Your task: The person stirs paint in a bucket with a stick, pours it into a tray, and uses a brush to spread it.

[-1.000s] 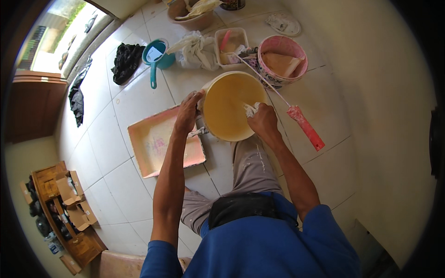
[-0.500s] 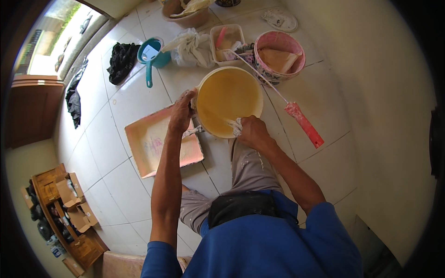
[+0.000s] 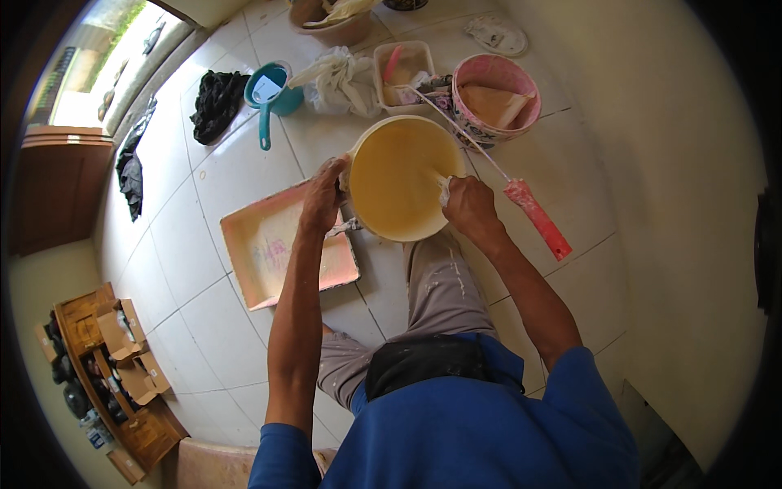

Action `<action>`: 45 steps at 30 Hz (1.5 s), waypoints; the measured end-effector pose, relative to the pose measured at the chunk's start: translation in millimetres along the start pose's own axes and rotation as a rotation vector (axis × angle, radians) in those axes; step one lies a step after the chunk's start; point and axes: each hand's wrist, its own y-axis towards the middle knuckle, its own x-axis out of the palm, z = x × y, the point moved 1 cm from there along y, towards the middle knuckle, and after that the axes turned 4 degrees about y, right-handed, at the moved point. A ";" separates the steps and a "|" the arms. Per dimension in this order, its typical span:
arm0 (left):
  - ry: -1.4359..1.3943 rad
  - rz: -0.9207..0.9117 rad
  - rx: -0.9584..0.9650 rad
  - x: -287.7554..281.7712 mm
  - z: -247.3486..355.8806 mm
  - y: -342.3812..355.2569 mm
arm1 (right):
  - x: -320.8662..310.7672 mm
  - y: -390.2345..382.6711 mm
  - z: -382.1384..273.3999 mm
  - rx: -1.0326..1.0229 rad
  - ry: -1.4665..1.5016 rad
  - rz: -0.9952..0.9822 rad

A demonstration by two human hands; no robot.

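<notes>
A round pale bucket (image 3: 405, 221) of yellowish paint (image 3: 399, 175) is between my hands, its mouth facing up at me. My left hand (image 3: 327, 194) is closed on its left side at the rim. In my right hand (image 3: 473, 204) is a whitish, paint-coated stick (image 3: 443, 186), gripped near the bucket's right rim. The stick's far end reaches into the paint. Beneath my left forearm lies a pinkish roller tray (image 3: 254, 253). A paint-smeared handle (image 3: 345, 227) shows beside the tray's edge, partly behind my left wrist.
A roller with a red handle (image 3: 538, 220) rests against a pink bucket (image 3: 533, 90). Beyond the paint stand a white tub (image 3: 425, 57), a plastic bag (image 3: 338, 81), a teal dipper (image 3: 281, 99) and a black cloth (image 3: 217, 106). A wall (image 3: 676, 204) rises on the right.
My right hand has moved to the right and slightly up along the bucket's rim, taking the stick with it. My left hand keeps its hold on the bucket.
</notes>
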 end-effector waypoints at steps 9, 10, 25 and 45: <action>0.122 0.029 0.002 18.3 14.2 -7.3 | 11.7 -19.7 -9.7 0.162 0.172 -0.270; 0.147 0.020 -0.005 22.5 16.1 -7.0 | 18.2 -19.9 -10.5 0.134 0.262 -0.235; 0.303 -0.016 0.002 56.4 32.3 -6.2 | -20.9 -6.7 -4.7 0.083 0.377 -0.169; 0.071 0.043 0.036 54.6 34.1 -20.1 | -25.1 -38.0 6.9 0.243 0.245 -0.258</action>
